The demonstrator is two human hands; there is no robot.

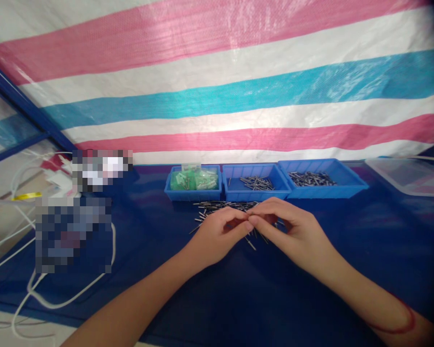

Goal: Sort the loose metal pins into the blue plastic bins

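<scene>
My left hand (219,236) and my right hand (292,229) meet fingertip to fingertip above the blue table. Thumb and fingers are pinched on both sides. Whatever lies between the fingertips is hidden or too small to name. Under and behind the hands spreads a loose pile of thin metal pins (217,206), partly covered by the fingers. One pin (251,245) lies on the near side of the pile, just below the fingertips.
Three blue bins stand behind the pile: the left (193,194) holds green bags, the middle (256,194) metal pins, the right (321,193) shorter dark metal pieces. A clear plastic lid (412,178) lies at right. White cables (114,241) run along the left. Striped sheeting (217,106) hangs behind.
</scene>
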